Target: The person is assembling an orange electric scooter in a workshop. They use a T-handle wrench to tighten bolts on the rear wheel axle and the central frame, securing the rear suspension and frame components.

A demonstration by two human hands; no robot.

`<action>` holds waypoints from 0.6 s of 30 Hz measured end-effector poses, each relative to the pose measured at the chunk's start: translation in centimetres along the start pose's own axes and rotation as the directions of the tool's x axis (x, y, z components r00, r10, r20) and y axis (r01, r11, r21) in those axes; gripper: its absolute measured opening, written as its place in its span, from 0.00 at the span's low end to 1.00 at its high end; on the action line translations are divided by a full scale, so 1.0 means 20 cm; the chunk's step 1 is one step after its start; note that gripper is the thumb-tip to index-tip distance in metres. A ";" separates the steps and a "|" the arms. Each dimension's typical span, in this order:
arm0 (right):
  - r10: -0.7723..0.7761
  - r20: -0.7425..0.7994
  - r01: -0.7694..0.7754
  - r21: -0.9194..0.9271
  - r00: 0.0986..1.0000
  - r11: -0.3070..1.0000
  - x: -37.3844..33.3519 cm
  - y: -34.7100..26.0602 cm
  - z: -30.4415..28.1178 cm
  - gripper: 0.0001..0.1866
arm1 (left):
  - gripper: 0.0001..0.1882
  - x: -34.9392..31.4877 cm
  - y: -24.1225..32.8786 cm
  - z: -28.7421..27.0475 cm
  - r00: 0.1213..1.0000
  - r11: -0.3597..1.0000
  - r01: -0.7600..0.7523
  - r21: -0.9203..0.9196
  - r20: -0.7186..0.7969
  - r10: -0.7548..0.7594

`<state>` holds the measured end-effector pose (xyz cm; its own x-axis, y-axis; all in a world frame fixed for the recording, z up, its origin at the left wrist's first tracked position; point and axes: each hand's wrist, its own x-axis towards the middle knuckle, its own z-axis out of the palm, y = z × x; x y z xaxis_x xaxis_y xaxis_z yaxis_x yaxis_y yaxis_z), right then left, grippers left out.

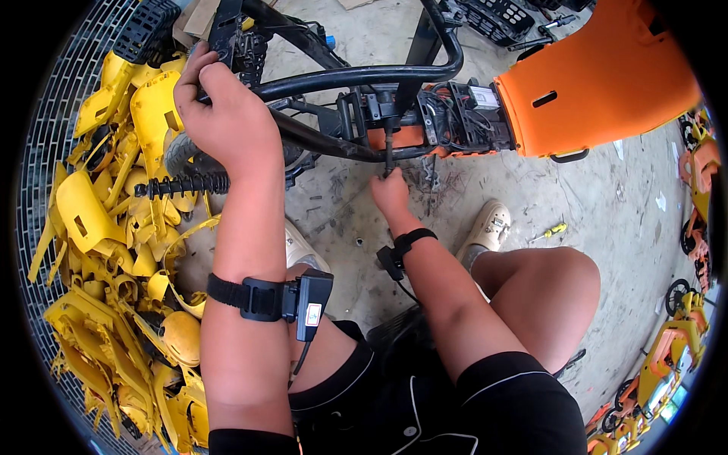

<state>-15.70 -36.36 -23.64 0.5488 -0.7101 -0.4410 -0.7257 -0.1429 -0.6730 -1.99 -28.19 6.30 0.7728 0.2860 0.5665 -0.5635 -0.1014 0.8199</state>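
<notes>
Before me lies a stripped two-wheeler frame of black tubes [356, 74], with an orange body panel [599, 80] at its right end. My left hand [231, 114] is closed around the tube's left end, beside a dark flat bracket [223, 32]; some fingers are hidden. My right hand [390, 196] is wrapped around the lower end of a slim dark shaft [389, 144], which rises against the middle of the frame. Its exact kind is unclear. Wiring and a grey module [482, 97] sit between the shaft and the orange panel. A coil-spring shock absorber [182, 186] sticks out left beneath my left forearm.
Yellow plastic panels [91, 212] are heaped along the left, against a mesh wall [45, 152]. A yellow-handled screwdriver [557, 229] lies on the concrete floor right of my shoe [493, 224]. Black crates [497, 19] stand far off; orange and yellow vehicles [671, 349] line the right edge.
</notes>
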 end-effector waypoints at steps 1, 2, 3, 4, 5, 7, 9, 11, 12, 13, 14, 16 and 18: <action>0.018 -0.031 -0.020 -0.076 0.999 0.997 -0.02 -0.02 -0.02 0.17 | 0.11 0.00 0.00 -0.01 1.000 1.000 -0.001 0.010 -0.005 0.001; 0.032 -0.063 -0.041 -0.152 0.997 0.988 -0.03 -0.04 -0.04 0.15 | 0.11 0.01 0.00 -0.02 1.000 1.000 -0.001 0.020 -0.010 0.001; 0.021 -0.049 -0.030 -0.203 0.999 0.979 -0.01 -0.03 -0.05 0.14 | 0.11 0.00 0.00 -0.02 1.000 1.000 0.001 0.028 -0.010 -0.001; 0.010 -0.033 -0.018 -0.253 0.999 0.967 0.01 -0.02 -0.08 0.14 | 0.11 0.00 0.01 -0.01 1.000 1.000 0.025 0.014 -0.006 -0.025; 0.000 -0.016 -0.005 -0.302 1.000 0.953 0.03 -0.01 -0.09 0.13 | 0.11 -0.01 0.02 -0.01 0.999 0.999 0.050 0.001 -0.002 -0.050; -0.007 0.007 0.009 -0.326 1.000 0.945 0.05 0.02 -0.10 0.14 | 0.11 -0.01 0.04 -0.01 0.998 0.998 0.060 0.006 0.009 -0.060; -0.021 0.012 0.023 -0.343 1.000 0.939 0.08 0.05 -0.09 0.14 | 0.11 -0.02 0.04 -0.01 0.999 0.998 0.036 0.042 0.030 -0.038; -0.041 -0.003 0.038 -0.353 0.999 0.935 0.11 0.08 -0.08 0.14 | 0.11 0.00 0.03 -0.01 0.999 0.999 0.035 -0.005 0.032 -0.035; -0.047 0.003 0.045 -0.364 0.999 0.930 0.10 0.07 -0.10 0.14 | 0.10 -0.01 0.03 -0.02 0.999 0.999 0.038 -0.023 0.030 -0.037; -0.053 0.008 0.052 -0.375 0.999 0.925 0.09 0.06 -0.12 0.14 | 0.10 -0.01 0.04 -0.02 0.998 0.999 0.047 0.014 0.046 -0.048; -0.059 0.013 0.059 -0.386 0.998 0.921 0.09 0.06 -0.14 0.14 | 0.10 -0.02 0.04 -0.03 0.997 0.998 0.062 0.008 0.049 -0.062; -0.136 -0.011 0.117 -0.445 0.991 0.888 0.17 0.14 -0.17 0.14 | 0.11 -0.01 0.05 -0.02 0.995 0.997 0.073 -0.010 0.063 -0.072; -0.167 -0.018 0.140 -0.467 0.986 0.873 0.20 0.17 -0.17 0.14 | 0.11 -0.01 0.06 -0.02 0.994 0.996 0.084 -0.004 0.077 -0.083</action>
<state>-17.46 -42.14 -25.69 0.6549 -0.6884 -0.3117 -0.7508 -0.5457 -0.3722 -2.95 -27.98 7.14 0.8370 0.2196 0.5012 -0.4982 -0.0729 0.8640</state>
